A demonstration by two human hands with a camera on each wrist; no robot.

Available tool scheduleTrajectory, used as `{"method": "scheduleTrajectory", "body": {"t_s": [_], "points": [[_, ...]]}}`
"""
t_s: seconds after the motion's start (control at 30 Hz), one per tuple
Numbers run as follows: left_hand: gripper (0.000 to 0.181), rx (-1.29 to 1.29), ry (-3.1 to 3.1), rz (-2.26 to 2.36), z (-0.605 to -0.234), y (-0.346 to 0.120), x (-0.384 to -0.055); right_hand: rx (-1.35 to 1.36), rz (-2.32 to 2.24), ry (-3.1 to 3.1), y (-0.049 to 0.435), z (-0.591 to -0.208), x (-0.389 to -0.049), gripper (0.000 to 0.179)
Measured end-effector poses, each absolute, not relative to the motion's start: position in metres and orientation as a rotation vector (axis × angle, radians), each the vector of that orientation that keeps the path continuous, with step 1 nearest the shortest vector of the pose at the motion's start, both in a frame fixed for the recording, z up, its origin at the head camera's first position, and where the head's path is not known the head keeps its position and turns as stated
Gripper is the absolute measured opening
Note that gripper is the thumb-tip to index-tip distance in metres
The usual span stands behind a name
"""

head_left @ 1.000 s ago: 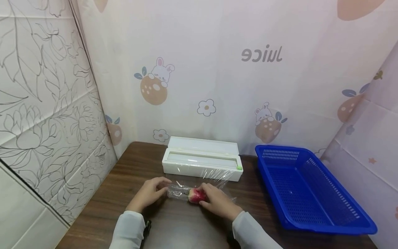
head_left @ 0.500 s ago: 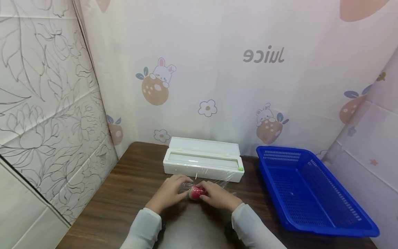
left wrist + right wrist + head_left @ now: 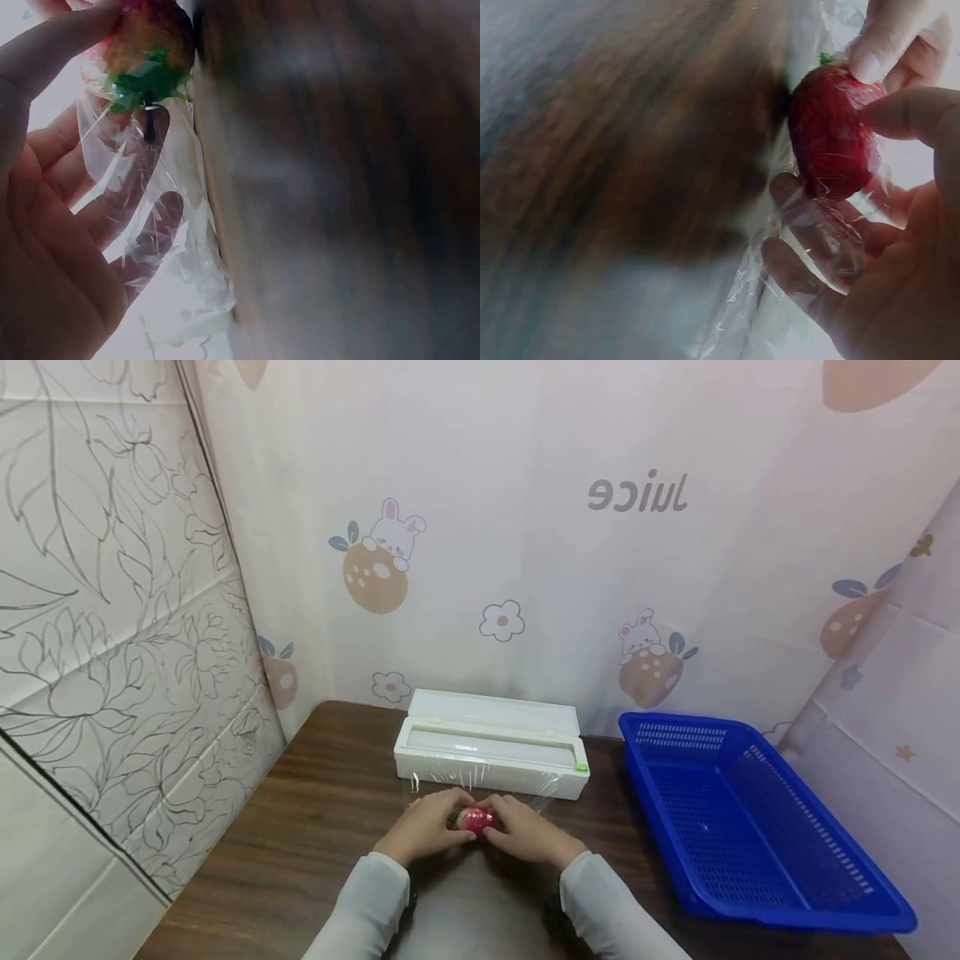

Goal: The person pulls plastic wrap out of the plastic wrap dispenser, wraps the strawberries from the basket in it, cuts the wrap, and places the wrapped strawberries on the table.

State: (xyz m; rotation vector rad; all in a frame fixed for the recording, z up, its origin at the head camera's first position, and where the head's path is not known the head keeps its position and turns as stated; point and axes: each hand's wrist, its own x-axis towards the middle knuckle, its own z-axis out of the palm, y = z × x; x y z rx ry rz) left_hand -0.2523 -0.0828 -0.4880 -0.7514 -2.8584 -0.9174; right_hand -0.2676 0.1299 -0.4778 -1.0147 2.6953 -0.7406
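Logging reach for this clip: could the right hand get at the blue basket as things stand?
Probably yes: nothing solid shows between the right hand and the blue basket, though that hand holds the film-covered red fruit and might have to release it first.

Red fruit (image 3: 477, 821), blue basket (image 3: 795, 912), brown wood

fruit, lower centre: deep red, yellowish near its green leaves (image 3: 154, 79), dark stem (image 3: 150, 127). film (image 3: 206, 281): clear, white glints. box (image 3: 495, 727), centre: white, bright green tab (image 3: 581, 767) at right end. basket, lower right: solid blue, mesh sides and base. table (image 3: 315, 793), bottom: dark brown, wood grain. sleeves (image 3: 618, 910), bottom edge: plain, whitish. curtain (image 3: 465, 460) behind: off-white, tan white-spotted printed fruits (image 3: 375, 581), white bunnies (image 3: 392, 537), grey mirrored "Juice" lettering (image 3: 637, 492) upper right. wall panel (image 3: 161, 602), far left: white, dark line-drawn flowers (image 3: 75, 692).
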Motion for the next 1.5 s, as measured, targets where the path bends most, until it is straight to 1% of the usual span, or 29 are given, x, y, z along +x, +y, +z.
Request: {"method": "scheduleTrajectory", "body": {"t_s": [0.1,0.27,0.43,0.6,0.7,0.87,1.07,1.2,1.5], "points": [[0.038,-0.757,-2.855,-0.982,-0.490,-0.084,-0.257,-0.974,-0.794,2.695,0.131,-0.482,-0.268,0.037],[0.037,-0.752,-2.879,-1.040,-0.493,-0.085,-0.265,-0.925,-0.816,2.737,0.133,-0.487,-0.269,0.043],[0.038,-0.765,-2.884,-1.027,-0.495,-0.085,-0.273,-0.890,-0.845,2.792,0.134,-0.493,-0.273,0.040],[0.048,-0.758,-2.895,-1.068,-0.494,-0.087,-0.276,-0.868,-0.953,2.784,0.136,-0.494,-0.278,0.041],[0.051,-0.729,-2.901,-1.107,-0.492,-0.088,-0.276,-0.856,-1.003,2.784,0.137,-0.493,-0.280,0.038],[0.042,-0.690,-2.903,-1.077,-0.488,-0.089,-0.277,-0.812,-1.059,2.780,0.138,-0.492,-0.282,0.030],[0.046,-0.589,-2.935,-1.060,-0.487,-0.089,-0.279,-0.772,-1.102,2.785,0.139,-0.490,-0.285,0.019],[0.040,-0.570,-2.938,-1.097,-0.484,-0.089,-0.279,-0.744,-1.125,2.823,0.140,-0.490,-0.289,0.014],[0.030,-0.594,-2.929,-1.139,-0.489,-0.092,-0.285,-0.692,-1.078,2.953,0.142,-0.492,-0.295,0.013]]}}
